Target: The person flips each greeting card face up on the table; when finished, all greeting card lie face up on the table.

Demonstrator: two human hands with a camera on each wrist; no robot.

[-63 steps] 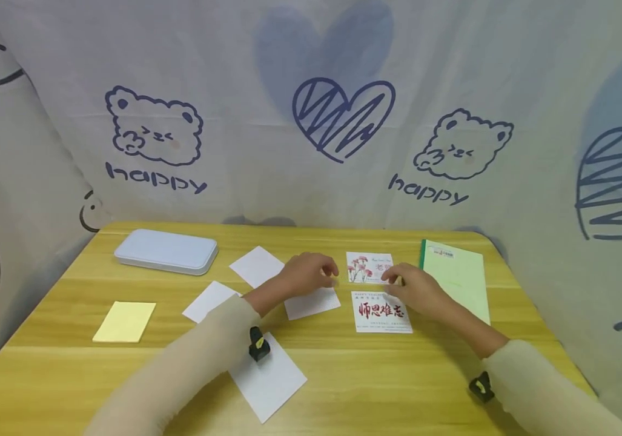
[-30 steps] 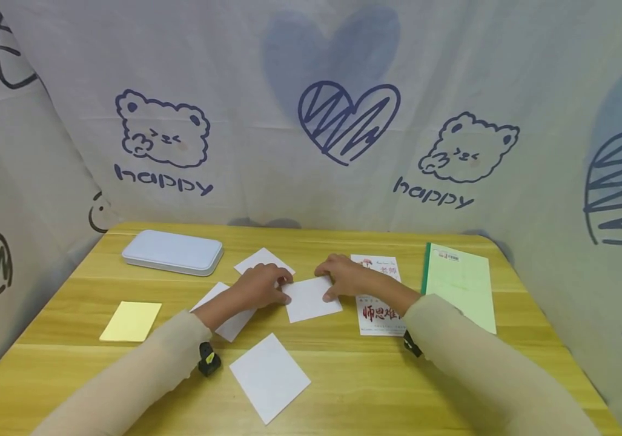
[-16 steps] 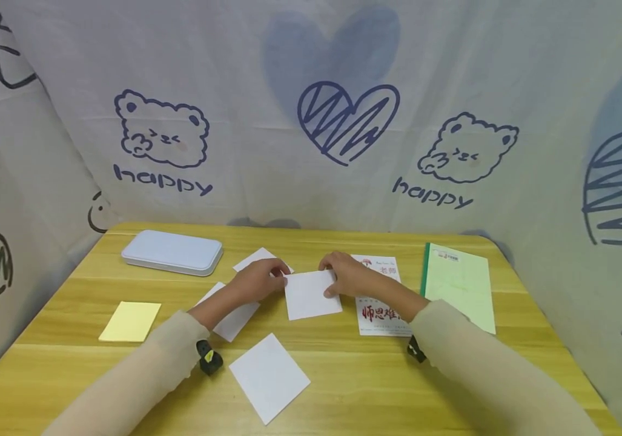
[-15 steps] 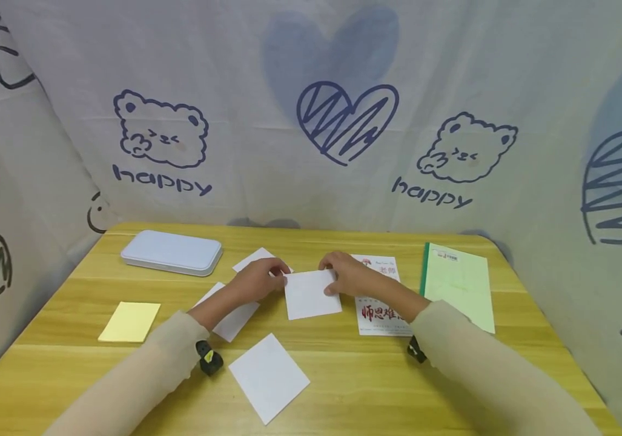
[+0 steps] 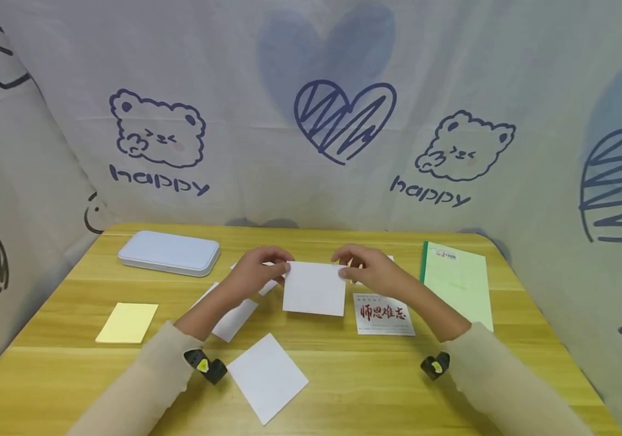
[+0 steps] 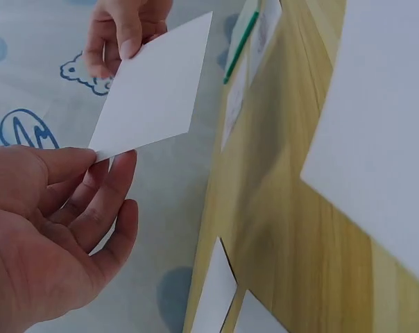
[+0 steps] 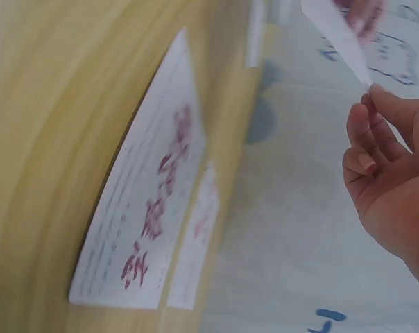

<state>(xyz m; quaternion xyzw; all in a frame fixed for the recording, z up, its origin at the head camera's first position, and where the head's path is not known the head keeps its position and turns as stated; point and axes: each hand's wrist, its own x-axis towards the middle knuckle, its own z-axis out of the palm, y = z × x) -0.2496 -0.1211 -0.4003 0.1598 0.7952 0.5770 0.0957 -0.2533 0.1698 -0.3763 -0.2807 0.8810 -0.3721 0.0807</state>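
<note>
A blank white card (image 5: 315, 289) is raised above the table, its face tilted toward me. My left hand (image 5: 253, 272) pinches its upper left corner between thumb and fingers, and my right hand (image 5: 378, 272) pinches the upper right corner. The left wrist view shows the same card (image 6: 154, 83) stretched between both hands. To its right lies a card with red Chinese characters (image 5: 381, 318); a second printed card (image 7: 195, 243), mostly hidden behind my right hand in the head view, lies beyond it. White cards lie by my left forearm (image 5: 237, 318) and nearer me (image 5: 267, 378).
A pale flat case (image 5: 169, 251) sits at the back left, with a yellow pad of paper (image 5: 127, 322) in front of it. A light green notebook (image 5: 458, 281) with a dark green spine lies at the right. A printed curtain (image 5: 245, 151) hangs behind the table.
My right hand has come left from the printed cards to the white card. Both hands have taken hold of that card, lifted it off the table and tilted it up.
</note>
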